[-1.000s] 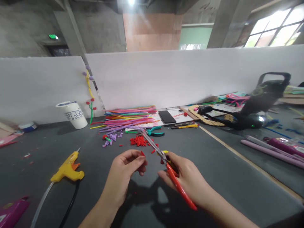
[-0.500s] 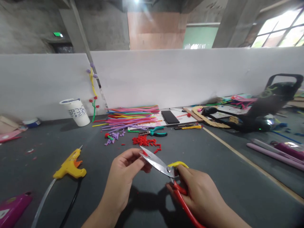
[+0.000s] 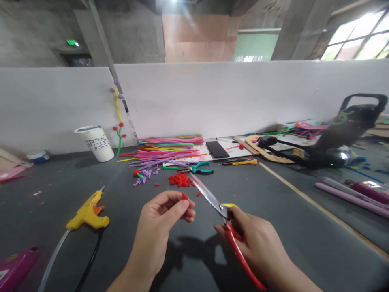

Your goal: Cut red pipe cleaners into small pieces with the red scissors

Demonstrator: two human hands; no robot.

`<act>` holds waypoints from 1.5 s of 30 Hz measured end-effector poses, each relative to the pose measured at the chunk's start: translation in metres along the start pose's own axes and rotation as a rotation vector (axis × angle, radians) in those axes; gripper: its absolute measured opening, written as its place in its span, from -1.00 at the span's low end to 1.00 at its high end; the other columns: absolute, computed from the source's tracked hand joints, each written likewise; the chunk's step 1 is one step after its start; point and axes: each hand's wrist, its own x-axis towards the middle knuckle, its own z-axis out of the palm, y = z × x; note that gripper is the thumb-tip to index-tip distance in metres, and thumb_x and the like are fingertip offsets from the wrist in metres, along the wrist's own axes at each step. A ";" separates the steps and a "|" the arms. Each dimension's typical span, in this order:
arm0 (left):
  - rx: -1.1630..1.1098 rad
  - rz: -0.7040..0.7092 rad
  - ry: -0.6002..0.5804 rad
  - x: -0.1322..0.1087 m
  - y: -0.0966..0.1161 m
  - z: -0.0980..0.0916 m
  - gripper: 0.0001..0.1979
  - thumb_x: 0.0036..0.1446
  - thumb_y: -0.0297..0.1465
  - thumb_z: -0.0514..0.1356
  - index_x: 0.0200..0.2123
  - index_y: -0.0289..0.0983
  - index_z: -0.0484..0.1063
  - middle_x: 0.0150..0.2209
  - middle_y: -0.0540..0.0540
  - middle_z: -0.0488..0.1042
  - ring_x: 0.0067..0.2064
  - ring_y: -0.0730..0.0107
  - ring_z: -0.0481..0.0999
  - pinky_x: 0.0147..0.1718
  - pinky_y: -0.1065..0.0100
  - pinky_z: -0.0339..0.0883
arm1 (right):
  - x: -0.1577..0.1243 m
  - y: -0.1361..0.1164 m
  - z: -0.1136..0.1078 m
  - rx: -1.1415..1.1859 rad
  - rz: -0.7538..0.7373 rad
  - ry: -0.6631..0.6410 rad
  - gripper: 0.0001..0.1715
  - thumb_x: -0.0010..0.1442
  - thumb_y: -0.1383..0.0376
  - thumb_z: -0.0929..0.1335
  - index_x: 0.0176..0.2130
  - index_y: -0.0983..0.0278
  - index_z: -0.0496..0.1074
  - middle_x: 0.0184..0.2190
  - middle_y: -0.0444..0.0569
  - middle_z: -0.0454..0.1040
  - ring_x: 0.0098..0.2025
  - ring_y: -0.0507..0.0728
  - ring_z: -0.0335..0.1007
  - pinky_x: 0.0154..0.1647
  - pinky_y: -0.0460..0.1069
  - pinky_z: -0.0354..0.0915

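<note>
My left hand [image 3: 162, 223] pinches a small red piece of pipe cleaner [image 3: 184, 197] between thumb and forefinger. In my right hand [image 3: 257, 239] are scissors [image 3: 209, 196] with red and yellow handles, their blades closed and pointing up and left. The blades lie just right of the left fingertips, apart from the held piece. Beyond them on the dark table is a heap of short red pipe cleaner pieces [image 3: 179, 179], partly behind the scissor tip. Purple cut pieces [image 3: 147, 175] lie to its left.
A yellow glue gun [image 3: 88, 213] lies at left, near a white cup [image 3: 99, 142]. Long pipe cleaners [image 3: 170, 150], pliers [image 3: 202, 168] and a phone [image 3: 217, 149] are at the back. A black lamp-like device [image 3: 328, 150] stands at right.
The scissor blades, apart around the red piece before, have closed and moved right, away from my left fingers. My left hand still pinches a red piece.
</note>
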 end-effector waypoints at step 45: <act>0.013 0.046 0.024 0.002 -0.004 -0.003 -0.95 -0.08 -0.50 0.18 -0.53 -0.31 0.44 -0.57 0.03 0.45 -0.53 0.54 0.38 -0.48 0.50 0.27 | -0.003 -0.005 0.007 -0.040 -0.187 0.112 -0.59 0.11 -0.02 0.18 -0.47 0.25 0.23 -0.66 -0.12 0.33 -0.65 0.08 0.27 -0.62 -0.08 0.01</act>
